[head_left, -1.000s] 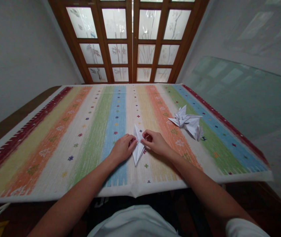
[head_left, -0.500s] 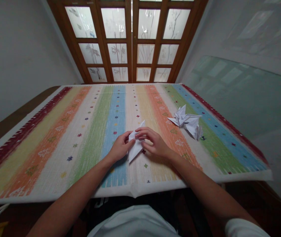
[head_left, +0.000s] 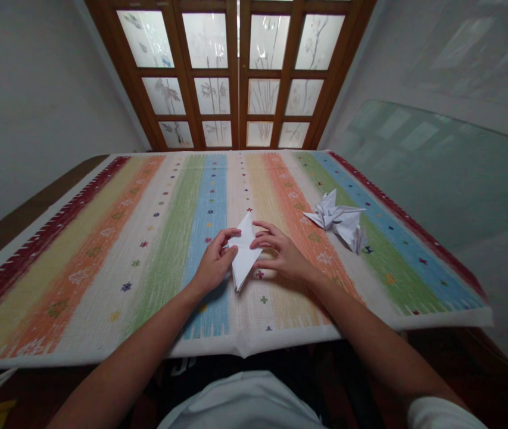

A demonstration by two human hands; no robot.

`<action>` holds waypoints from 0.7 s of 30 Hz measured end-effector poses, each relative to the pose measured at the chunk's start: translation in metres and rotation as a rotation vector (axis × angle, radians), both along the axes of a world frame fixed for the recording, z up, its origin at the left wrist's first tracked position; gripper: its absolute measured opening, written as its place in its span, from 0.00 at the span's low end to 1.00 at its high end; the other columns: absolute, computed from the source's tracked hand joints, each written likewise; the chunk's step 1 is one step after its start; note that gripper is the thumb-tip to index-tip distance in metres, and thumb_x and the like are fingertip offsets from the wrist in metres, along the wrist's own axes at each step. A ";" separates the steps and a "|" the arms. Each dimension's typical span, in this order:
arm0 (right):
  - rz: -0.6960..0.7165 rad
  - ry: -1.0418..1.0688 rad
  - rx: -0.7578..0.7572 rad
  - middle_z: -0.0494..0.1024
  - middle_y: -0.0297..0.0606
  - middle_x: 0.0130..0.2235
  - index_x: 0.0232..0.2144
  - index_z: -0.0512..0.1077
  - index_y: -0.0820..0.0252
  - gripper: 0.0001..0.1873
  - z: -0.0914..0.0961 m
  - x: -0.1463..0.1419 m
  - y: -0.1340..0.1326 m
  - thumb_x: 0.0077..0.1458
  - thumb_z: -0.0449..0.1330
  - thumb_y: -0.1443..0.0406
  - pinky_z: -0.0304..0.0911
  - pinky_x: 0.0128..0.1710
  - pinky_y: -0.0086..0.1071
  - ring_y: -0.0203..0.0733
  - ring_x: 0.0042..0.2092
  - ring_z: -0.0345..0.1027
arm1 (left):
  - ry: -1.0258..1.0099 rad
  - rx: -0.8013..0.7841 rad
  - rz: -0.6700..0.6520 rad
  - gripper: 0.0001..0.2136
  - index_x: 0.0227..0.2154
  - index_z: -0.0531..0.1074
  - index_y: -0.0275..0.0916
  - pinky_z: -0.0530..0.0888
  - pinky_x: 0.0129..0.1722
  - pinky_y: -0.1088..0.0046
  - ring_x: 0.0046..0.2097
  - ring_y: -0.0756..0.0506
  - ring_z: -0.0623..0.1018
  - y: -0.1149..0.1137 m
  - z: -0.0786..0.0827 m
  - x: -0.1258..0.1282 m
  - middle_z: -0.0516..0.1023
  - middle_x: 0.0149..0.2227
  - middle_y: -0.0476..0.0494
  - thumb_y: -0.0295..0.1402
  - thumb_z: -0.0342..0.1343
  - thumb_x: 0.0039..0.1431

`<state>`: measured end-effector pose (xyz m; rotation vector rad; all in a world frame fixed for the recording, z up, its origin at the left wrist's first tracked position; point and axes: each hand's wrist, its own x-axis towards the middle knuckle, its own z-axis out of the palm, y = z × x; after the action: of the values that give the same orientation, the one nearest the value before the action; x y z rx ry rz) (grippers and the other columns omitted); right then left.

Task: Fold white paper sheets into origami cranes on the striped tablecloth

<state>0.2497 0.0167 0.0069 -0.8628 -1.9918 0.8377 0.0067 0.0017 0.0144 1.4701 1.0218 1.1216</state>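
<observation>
A white folded paper [head_left: 245,250], shaped like a long diamond, points away from me over the middle of the striped tablecloth. My left hand [head_left: 214,260] pinches its left edge, thumb on top and index finger near the upper left side. On the other side, my right hand [head_left: 284,251] has its fingers apart; its fingertips are at the paper's right edge, and I cannot tell how firmly they touch. The paper's underside is hidden.
Folded white paper cranes [head_left: 338,220] sit close together to the right, beyond my right hand. The striped tablecloth [head_left: 155,286] covers the table. Wooden doors with glass panes [head_left: 211,95] stand behind, and a glass sheet [head_left: 436,173] leans on the right wall.
The folded paper has turned more upright, showing its full diamond face. My right hand has loosened and spread its fingers, drawing slightly off the paper; my left hand keeps hold.
</observation>
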 end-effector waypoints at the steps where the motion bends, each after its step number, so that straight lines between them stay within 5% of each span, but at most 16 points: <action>1: 0.020 0.019 -0.037 0.71 0.49 0.69 0.47 0.85 0.52 0.19 0.001 0.000 0.000 0.54 0.81 0.57 0.73 0.67 0.54 0.58 0.70 0.69 | 0.011 0.016 0.011 0.17 0.56 0.77 0.42 0.74 0.38 0.73 0.38 0.48 0.76 0.000 0.000 0.000 0.81 0.55 0.40 0.35 0.61 0.65; 5: 0.027 0.081 -0.171 0.66 0.50 0.73 0.46 0.85 0.52 0.21 0.000 0.001 -0.002 0.52 0.82 0.54 0.75 0.65 0.51 0.59 0.74 0.65 | 0.029 -0.026 -0.003 0.18 0.53 0.77 0.42 0.75 0.41 0.70 0.41 0.46 0.77 -0.002 0.001 0.000 0.81 0.48 0.43 0.31 0.56 0.61; 15: 0.040 0.116 -0.211 0.73 0.48 0.65 0.49 0.86 0.50 0.26 -0.001 0.008 0.001 0.49 0.83 0.55 0.76 0.64 0.49 0.55 0.70 0.70 | -0.024 -0.088 -0.046 0.20 0.56 0.77 0.42 0.78 0.47 0.65 0.48 0.41 0.80 -0.004 0.000 -0.001 0.82 0.54 0.40 0.36 0.57 0.62; 21: 0.026 0.194 -0.278 0.81 0.43 0.52 0.45 0.85 0.55 0.14 -0.001 0.000 -0.001 0.60 0.75 0.56 0.79 0.55 0.45 0.46 0.51 0.81 | 0.106 -0.019 -0.012 0.16 0.50 0.77 0.40 0.75 0.38 0.71 0.40 0.44 0.78 -0.002 0.001 0.000 0.82 0.47 0.41 0.46 0.57 0.70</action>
<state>0.2495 0.0159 0.0058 -0.8751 -1.7467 1.1872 0.0064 -0.0005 0.0155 1.5318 1.0920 1.0315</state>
